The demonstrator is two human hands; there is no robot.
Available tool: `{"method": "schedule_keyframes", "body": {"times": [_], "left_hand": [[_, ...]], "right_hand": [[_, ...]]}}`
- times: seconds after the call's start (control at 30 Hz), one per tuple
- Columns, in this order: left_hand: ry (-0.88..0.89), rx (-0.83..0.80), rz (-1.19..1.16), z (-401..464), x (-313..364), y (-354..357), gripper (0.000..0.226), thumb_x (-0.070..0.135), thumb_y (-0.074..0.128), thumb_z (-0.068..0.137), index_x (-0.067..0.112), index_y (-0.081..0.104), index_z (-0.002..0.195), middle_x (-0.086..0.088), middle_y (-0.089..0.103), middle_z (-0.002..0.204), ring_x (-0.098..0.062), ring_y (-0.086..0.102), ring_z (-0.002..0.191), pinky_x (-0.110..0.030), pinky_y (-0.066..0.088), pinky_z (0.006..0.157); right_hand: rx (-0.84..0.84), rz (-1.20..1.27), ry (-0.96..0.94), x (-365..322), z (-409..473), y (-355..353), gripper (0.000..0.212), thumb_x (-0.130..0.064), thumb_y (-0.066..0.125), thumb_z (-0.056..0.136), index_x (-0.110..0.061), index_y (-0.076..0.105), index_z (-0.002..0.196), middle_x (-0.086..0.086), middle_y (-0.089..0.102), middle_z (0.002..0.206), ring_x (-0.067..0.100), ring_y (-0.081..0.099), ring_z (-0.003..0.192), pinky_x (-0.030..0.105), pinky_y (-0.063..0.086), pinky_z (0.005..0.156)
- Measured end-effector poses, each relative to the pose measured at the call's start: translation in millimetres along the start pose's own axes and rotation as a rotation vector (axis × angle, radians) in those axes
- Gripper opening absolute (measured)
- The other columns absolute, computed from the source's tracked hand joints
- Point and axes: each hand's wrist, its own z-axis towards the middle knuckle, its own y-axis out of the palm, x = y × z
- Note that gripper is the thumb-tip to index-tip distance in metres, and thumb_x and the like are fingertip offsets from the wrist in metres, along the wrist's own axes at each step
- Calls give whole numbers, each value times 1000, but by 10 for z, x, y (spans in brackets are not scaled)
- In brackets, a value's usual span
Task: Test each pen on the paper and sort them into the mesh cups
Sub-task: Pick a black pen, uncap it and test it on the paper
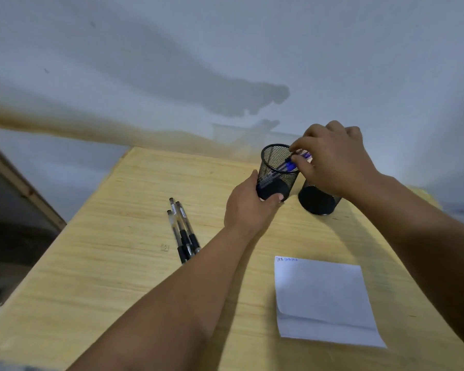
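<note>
Two black mesh cups stand at the far side of the wooden table. My left hand [248,207] grips the base of the left mesh cup [275,172]. My right hand [332,159] pinches blue pens [292,163] at that cup's rim, their lower ends inside it. The right mesh cup [316,200] sits under my right wrist, its top hidden. Three black pens [182,230] lie side by side on the table, left of my left arm. A white paper [322,298] with small writing at its top left lies near the front right.
The wooden table [118,250] runs up to a pale wall at the back. Its left edge drops off beside a wooden-framed object [19,180] and dark floor.
</note>
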Motion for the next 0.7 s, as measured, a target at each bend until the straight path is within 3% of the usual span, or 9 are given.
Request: {"method": "schedule_keyframes", "body": {"times": [0.1,0.2,0.43,0.57,0.7], "left_hand": [[1,-108,-88,-23,-57,-121,29,28,71,73,31,60,100,12,71,92,-14,66,85,-30,53,77],[17,-201,-61,-93,-140,-368,40,18,72,83,28,66,121,11,69,103,-11,63,90,-19,47,79],[26,-129,206,-243,-350,-1078,27,36,68,89,28,69,115,16,68,99,-2,55,85,-21,42,76],[1,-78,369,-214,-495,-1447,34,38,62,91,24,67,121,8,68,110,-14,60,102,-30,48,88],[-56,-114,622,-189,-602,-1645,42,39,54,92,21,63,128,-4,59,127,-28,48,121,-39,46,94]], "right_hand": [[100,174,75,-113,-197,11,21,-29,58,90,-27,71,106,-1,67,103,29,57,97,43,44,83],[88,402,112,-334,-429,66,16,-20,62,85,-24,72,97,-3,68,93,25,60,85,40,50,76],[-192,595,192,-1039,-777,357,21,-29,56,90,-33,71,104,-16,69,99,5,60,88,30,54,76],[-283,745,214,-1418,-857,383,18,-31,57,90,-30,73,99,-12,71,92,3,62,79,20,49,67],[-335,834,280,-1743,-875,418,14,-38,66,83,-29,71,92,-12,68,80,6,64,72,30,56,68]]}}
